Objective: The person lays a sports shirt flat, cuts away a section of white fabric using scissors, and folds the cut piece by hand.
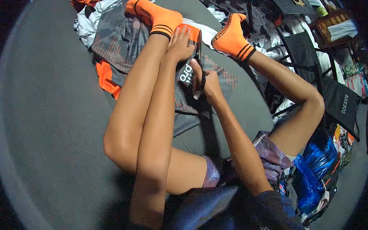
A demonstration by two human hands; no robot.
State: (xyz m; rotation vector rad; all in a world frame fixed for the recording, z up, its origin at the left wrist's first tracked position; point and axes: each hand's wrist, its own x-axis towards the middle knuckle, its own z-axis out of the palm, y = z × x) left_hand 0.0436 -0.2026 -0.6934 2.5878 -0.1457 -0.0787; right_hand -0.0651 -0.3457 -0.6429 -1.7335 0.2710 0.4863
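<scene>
Scissors (203,79) | right grip (211,84): closed round handles | left grip (180,48): open on printed cloth (186,91)

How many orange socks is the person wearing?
2: one sock over the grey garment, the other sock farther right, beside the white cloth.

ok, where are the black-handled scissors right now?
Head view, upper middle: the black-handled scissors are in the right hand, blades pointing away from the wearer, just right of the left hand, over the dark grey printed fabric.
</scene>
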